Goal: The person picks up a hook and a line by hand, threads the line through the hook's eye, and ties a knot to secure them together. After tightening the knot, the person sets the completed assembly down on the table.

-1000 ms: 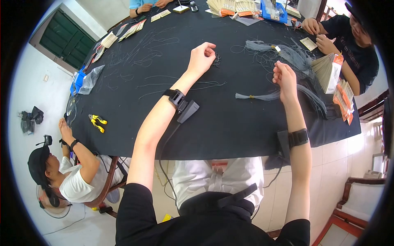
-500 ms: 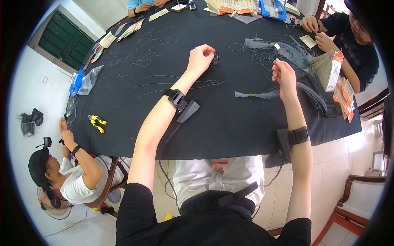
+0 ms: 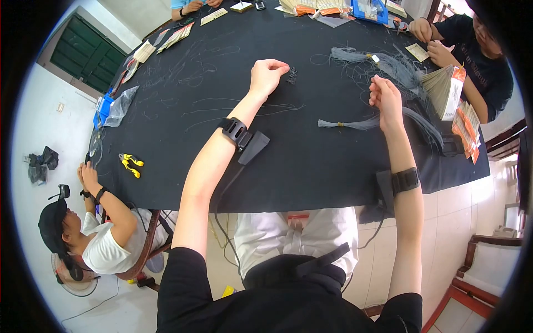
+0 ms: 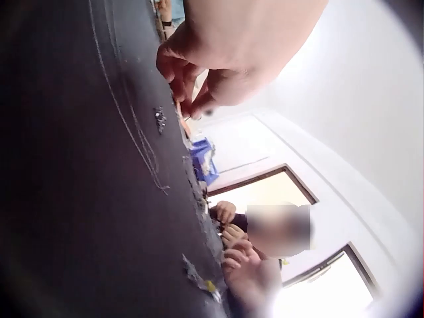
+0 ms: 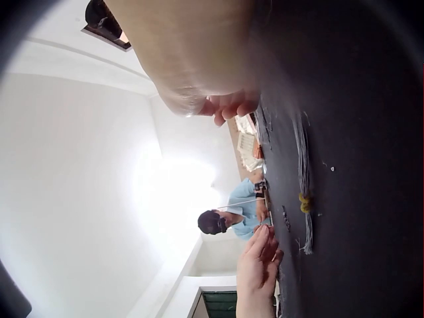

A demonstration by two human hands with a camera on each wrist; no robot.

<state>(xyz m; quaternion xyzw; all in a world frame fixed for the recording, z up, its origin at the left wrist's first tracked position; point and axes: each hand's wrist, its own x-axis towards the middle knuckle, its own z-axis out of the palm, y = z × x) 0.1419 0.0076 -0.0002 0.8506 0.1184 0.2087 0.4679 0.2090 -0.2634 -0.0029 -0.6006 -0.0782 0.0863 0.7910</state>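
Note:
My left hand is over the middle of the table, thumb and forefinger pinched together. Just past its fingertips lies a little heap of dark, hook-like metal pieces. In the left wrist view a tiny dark piece shows blurred at the fingertips. My right hand is raised above the tied bundle of grey line, fingers curled in toward the thumb; I cannot tell whether it holds a strand. A yellow tie wraps that bundle near one end. Between the arms lie several loose strands.
A larger tangle of grey line spreads at the right, near fanned cards. Yellow-handled pliers lie at the left. A blue tray stands at the back. Other people sit round the black-covered table.
My left hand has drawn back slightly from the heap, and its thumb and forefinger have come together at the tips. My right hand has shifted only slightly.

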